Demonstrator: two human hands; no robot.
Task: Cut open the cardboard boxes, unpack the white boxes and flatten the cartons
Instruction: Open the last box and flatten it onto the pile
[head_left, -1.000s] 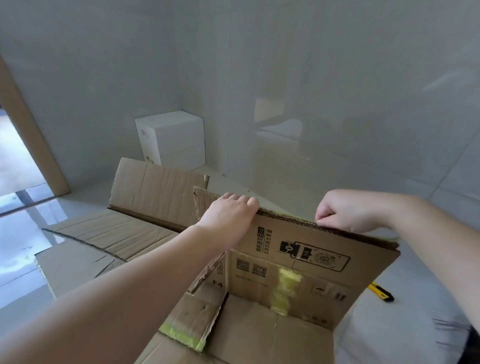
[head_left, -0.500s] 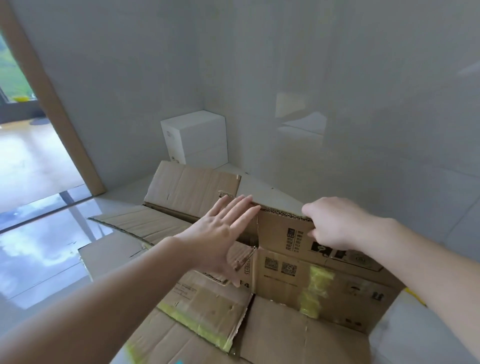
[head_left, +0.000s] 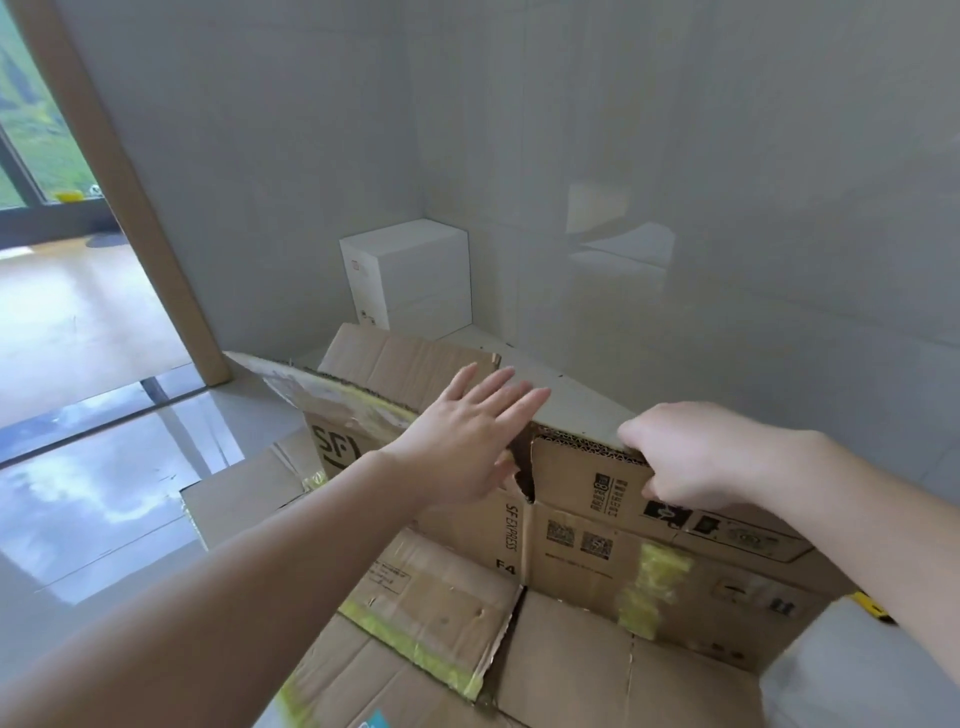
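Observation:
An opened brown carton (head_left: 571, 551) with black print and yellow tape fills the lower middle, its walls splayed apart. My right hand (head_left: 691, 457) grips the top edge of its far flap. My left hand (head_left: 467, 441) is flat with fingers spread, pressing against the left wall at the torn corner. Behind it lies another flattened carton (head_left: 405, 358). A stack of white boxes (head_left: 410, 275) stands in the room's far corner.
A yellow utility knife (head_left: 872, 605) lies on the floor at the right, mostly hidden by my right forearm. Glossy tiled walls close off the back and right. A wooden door frame (head_left: 135, 208) stands at left, with shiny floor beyond.
My left hand let go of the carton's top edge and spread flat against the left wall, which has swung outward. The corner has split open. My right hand kept its grip.

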